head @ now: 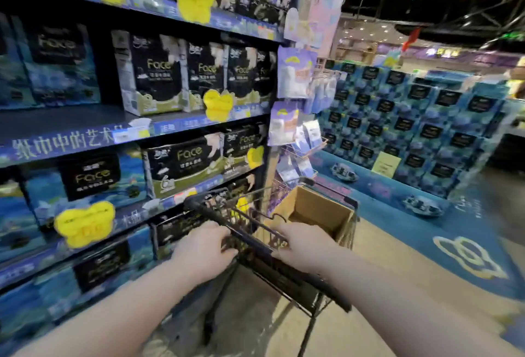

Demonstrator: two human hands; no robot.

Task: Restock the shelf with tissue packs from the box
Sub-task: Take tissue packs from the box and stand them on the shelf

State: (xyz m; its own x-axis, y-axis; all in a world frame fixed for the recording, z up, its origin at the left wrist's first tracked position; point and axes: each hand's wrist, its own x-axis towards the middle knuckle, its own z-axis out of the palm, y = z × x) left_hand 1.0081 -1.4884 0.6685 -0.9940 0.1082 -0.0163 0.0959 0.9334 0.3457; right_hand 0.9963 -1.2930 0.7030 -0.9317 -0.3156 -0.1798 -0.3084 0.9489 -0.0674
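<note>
While my left hand [203, 245] and right hand [304, 245] both grip the handle [251, 238], the box [318, 209] sits in the cart [295, 282] ahead, open and seemingly empty. Packs [159, 72] fill the shelf [71, 140] beside me, so restocking looks nearly finished.

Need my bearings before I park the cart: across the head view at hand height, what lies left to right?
Yellow price tag → left hand → cart handle, gripped by both hands → right hand → cloud pattern on the blue floor. The cardboard box overlaps the right hand, so I leave it out.
</note>
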